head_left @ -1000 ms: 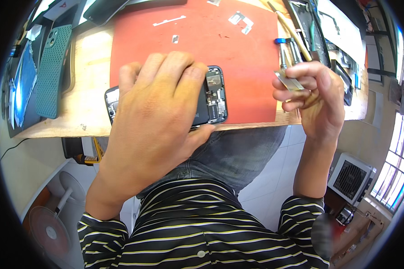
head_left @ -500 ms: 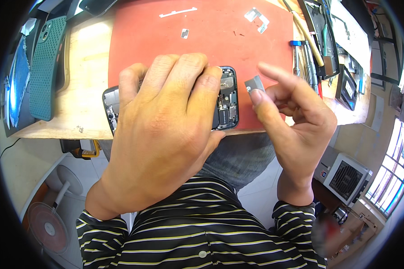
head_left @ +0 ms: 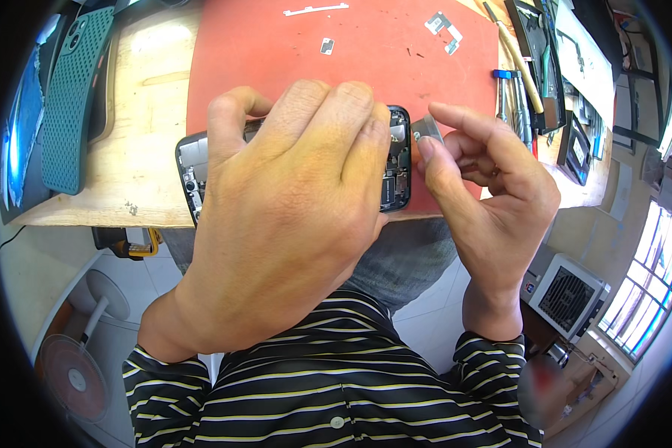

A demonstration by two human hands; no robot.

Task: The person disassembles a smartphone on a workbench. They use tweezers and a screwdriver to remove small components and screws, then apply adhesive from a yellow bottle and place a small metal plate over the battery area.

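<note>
An opened phone (head_left: 400,172) lies crosswise at the mat's near edge, its inner boards and metal shields exposed. Over its middle spreads my left hand (head_left: 291,194), closed round the phone with the fingers across the far side and the thumb at the near edge. That hand hides most of the inside. Between thumb and forefinger, my right hand (head_left: 493,187) pinches a small, thin grey metal blade (head_left: 431,128). The blade is close beside the phone's right end; whether it touches the frame I cannot tell.
The red mat (head_left: 261,45) bears a white strip (head_left: 315,10), a small dark-and-white plate (head_left: 327,46), an L-shaped bracket (head_left: 445,31) and tiny screws (head_left: 414,53). Screwdrivers (head_left: 520,108) and a black tray (head_left: 534,60) lie right. A teal phone case (head_left: 75,112) stands left.
My right hand has brought the metal blade closer to the phone's right end and tilted it. My left hand still grips the phone. The whole view has shifted slightly.
</note>
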